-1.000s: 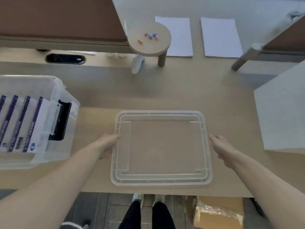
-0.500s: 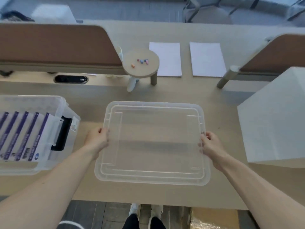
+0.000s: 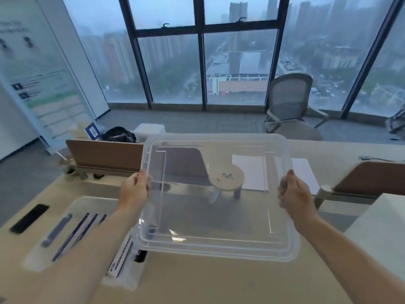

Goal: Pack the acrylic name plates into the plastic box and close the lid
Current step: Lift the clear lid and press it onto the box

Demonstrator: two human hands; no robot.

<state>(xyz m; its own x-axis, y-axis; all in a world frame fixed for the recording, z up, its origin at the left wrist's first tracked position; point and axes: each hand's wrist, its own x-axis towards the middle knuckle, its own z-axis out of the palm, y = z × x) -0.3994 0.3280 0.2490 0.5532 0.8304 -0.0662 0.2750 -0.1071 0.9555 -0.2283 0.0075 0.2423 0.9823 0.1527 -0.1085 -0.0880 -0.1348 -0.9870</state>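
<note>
The clear plastic lid (image 3: 217,218) is up in the air above the desk, tilted with its far edge higher. My left hand (image 3: 134,190) grips its left rim and my right hand (image 3: 294,194) grips its right rim. The clear plastic box (image 3: 43,249) stands open on the desk at the lower left, partly behind my left forearm. Several acrylic name plates (image 3: 72,233) with purple stripes stand in a row inside it. The box's black latch (image 3: 140,255) shows just below the lid's left corner.
A small round wooden stool (image 3: 226,179) with tiny coloured bits and white paper sheets (image 3: 304,172) lie behind the lid. A white box (image 3: 379,233) sits at the right. Brown desk dividers (image 3: 103,154) and an office chair (image 3: 289,106) stand beyond. A black phone (image 3: 29,218) lies far left.
My hands closed on the lid's two side rims and lifted it off the desk into the air. The view swung up towards the windows.
</note>
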